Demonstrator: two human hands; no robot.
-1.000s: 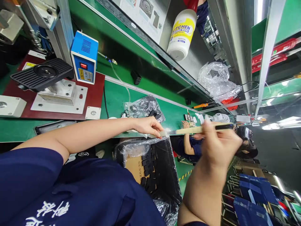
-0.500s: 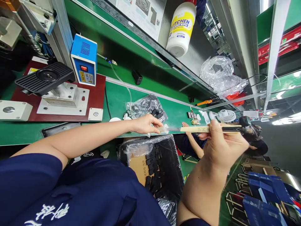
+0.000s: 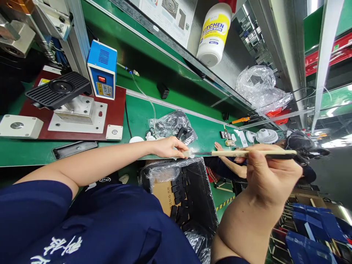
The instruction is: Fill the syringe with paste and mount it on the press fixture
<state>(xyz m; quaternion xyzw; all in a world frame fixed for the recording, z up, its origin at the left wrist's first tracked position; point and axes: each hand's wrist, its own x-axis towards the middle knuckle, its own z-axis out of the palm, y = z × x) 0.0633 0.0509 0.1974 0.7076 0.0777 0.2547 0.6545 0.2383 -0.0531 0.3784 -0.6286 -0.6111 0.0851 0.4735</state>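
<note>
Well to the left of the deep, black-walled box lined with clear plastic, a black slatted plate with a round centre sits on a metal fixture over a flat, dark red board. Beyond the box, on the green, smooth-topped bench, lies a crumpled clear plastic bag with dark contents.

Just above the box's far rim, as seen from the head, the person's left hand is nearly closed, thumb and fingertips pinching a small, translucent, whitish piece. Its exact shape is too small to tell. It looks very light and probably a little soft or slick, so a gentle pinch at the end away from the tool seems best; a hard squeeze could deform it or make it slip.

Rightward from that piece, across the box's far right corner, runs a long, slim tool with a grey shaft and a pale cream handle. Its tip is at the piece, though whether they touch cannot be told. The tool looks light and stiff, with the slender shaft the likelier part to bend; the handle gives the steadier hold.

To the right of the box, the person's right hand is curled around that handle, thumb pressed along the near side, fingers folded beneath.
</note>
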